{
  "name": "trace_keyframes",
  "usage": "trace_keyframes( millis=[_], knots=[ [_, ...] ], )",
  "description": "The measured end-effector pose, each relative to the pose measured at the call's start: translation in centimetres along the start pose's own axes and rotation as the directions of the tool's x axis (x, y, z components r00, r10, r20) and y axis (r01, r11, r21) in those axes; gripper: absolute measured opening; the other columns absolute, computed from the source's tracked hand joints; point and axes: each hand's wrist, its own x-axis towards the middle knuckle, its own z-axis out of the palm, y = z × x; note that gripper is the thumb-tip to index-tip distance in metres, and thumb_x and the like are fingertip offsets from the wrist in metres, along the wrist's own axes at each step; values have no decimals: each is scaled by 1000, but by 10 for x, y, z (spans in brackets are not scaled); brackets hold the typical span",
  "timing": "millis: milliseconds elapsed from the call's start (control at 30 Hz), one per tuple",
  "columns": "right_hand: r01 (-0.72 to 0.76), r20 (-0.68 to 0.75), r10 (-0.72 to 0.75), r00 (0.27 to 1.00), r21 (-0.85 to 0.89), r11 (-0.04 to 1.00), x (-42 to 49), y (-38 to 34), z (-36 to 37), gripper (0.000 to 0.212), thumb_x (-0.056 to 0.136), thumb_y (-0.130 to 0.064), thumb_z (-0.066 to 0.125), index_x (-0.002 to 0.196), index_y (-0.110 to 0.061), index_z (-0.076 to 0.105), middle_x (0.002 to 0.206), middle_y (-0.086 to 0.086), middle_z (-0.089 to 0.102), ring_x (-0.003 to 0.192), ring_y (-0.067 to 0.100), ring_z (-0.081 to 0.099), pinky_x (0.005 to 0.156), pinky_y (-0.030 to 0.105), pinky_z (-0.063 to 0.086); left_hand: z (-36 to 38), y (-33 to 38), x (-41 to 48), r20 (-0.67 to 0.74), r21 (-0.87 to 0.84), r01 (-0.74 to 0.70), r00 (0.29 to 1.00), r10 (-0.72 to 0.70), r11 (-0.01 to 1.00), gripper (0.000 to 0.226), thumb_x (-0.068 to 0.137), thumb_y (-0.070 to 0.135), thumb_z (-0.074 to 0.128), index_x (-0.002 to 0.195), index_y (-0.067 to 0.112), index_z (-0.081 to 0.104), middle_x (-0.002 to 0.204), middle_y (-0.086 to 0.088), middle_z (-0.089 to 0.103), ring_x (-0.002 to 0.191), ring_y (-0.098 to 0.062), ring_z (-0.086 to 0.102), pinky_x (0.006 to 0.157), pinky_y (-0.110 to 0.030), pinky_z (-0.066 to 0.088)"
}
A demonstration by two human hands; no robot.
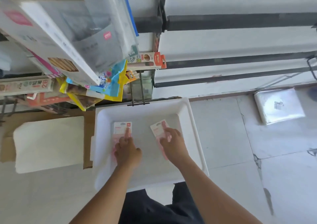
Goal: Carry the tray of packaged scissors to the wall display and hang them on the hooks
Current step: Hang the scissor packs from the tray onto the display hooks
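Fingers of the left hand (pixel 127 149) press flat on one pink scissor pack (pixel 122 134); the right hand (pixel 173 142) lies likewise on the other pack (pixel 161 134), neither hand closed around anything. Both packs lie flat in the white tray (pixel 195 129) on the floor below the slotted wall (pixel 240 40). Thin cards flat on smooth plastic are likely to slide rather than lift. The left pack's long axis runs straight toward the wall, hang-hole end leading; the right pack tilts leftward.
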Motion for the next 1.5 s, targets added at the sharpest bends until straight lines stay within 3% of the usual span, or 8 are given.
trace_keyframes(
  millis=[100,233,400,600,700,800,1033,1500],
  knots=[
    [-31,-11,30,999,-102,994,4,12,7,64,88,-31,49,149,-39,35,140,-4,45,124,28,50,103,47,46,8,-3,2,-149,-7,-41,988,39,999,51,91,18,56,142,22,52,157,-5,39,135,-35,41,109,-48,37],
    [-59,-56,44,997,-299,953,13,25,15,60,90,-31,54,148,-28,34,135,2,46,118,30,50,97,42,42,14,-4,11,-141,-127,115,981,-132,985,62,92,27,62,149,28,36,155,-19,30,139,-46,30,113,-56,30],
    [-100,-73,74,995,-470,877,27,38,27,65,92,-34,58,149,-18,31,144,8,37,128,33,42,104,44,40,23,-2,15,-222,-111,44,973,-68,993,40,90,28,65,129,21,59,147,-16,38,130,-40,38,104,-48,29],
    [-99,-96,58,994,-502,859,35,35,32,79,88,-25,65,151,-23,18,133,12,44,123,35,45,98,46,41,4,1,22,-203,-263,102,966,-158,959,70,78,32,77,139,26,44,129,-17,52,119,-40,50,100,-46,32],
    [-153,-92,125,988,-441,884,37,32,29,86,88,-30,66,155,-18,14,138,15,40,128,37,42,105,46,36,-4,0,26,-111,-535,103,975,-191,838,57,76,22,79,128,21,55,124,-11,52,104,-35,60,91,-37,45],
    [-161,-79,142,987,-360,919,34,28,21,52,89,-17,60,137,-11,43,130,14,49,121,36,48,102,43,43,-16,-2,18,-79,-665,56,986,-145,745,25,78,9,69,102,16,67,100,-4,69,90,-28,69,59,-26,47],
    [-148,91,136,986,139,979,-3,6,-4,20,92,-2,54,108,-14,58,94,2,66,78,17,64,55,24,50,-59,-4,-31,19,-823,71,995,-98,563,22,89,6,65,96,27,67,98,-1,76,84,-23,74,65,-38,63],
    [162,-68,-154,986,630,760,-114,-93,-63,42,75,12,67,115,4,58,108,25,74,89,33,74,73,37,62,-182,3,-129,-112,-956,-133,989,93,263,31,92,-6,58,92,22,69,80,13,78,65,-1,72,50,-17,52]
  ],
)
